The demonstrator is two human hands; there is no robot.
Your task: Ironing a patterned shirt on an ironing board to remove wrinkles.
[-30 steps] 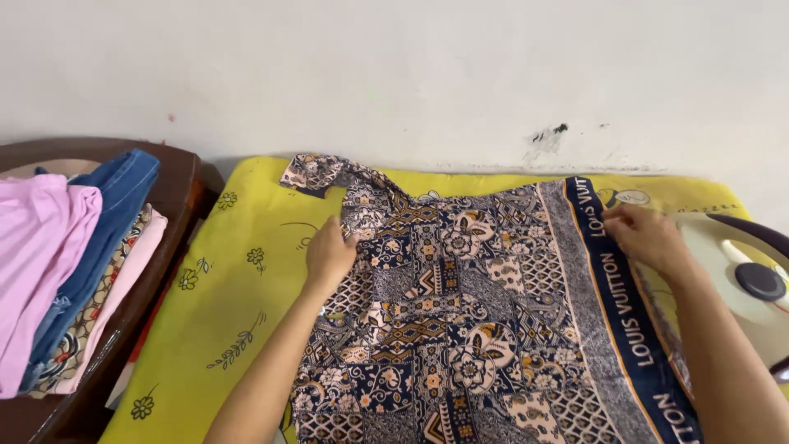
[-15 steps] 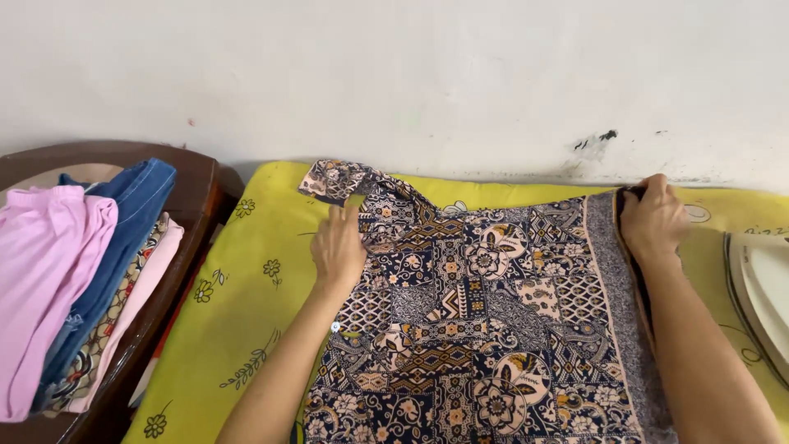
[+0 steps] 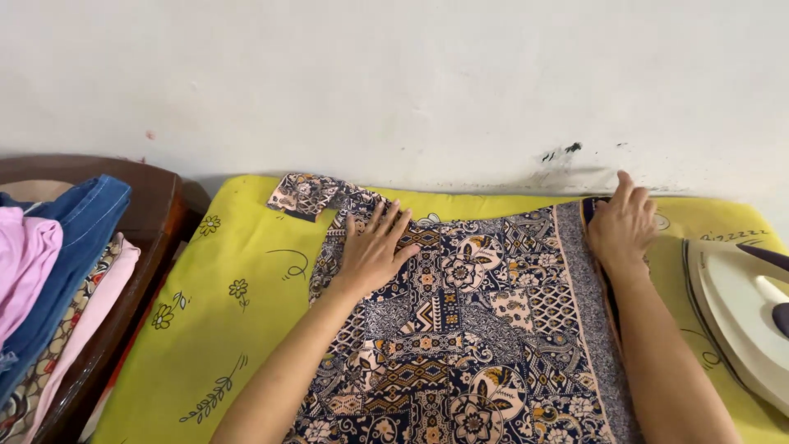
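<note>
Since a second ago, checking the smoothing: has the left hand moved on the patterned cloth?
Yes. The left hand has slid from the patterned cloth's left edge inward, now flat, farther from the short sleeve.

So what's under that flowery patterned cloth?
The patterned cloth lies on a yellow padded cover with drawn flowers. Both hands, left and right, press flat on it. Whatever the cloth covers beneath is hidden.

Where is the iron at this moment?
In the head view, the white iron lies at the right edge on the yellow cover, just right of the right hand.
</note>
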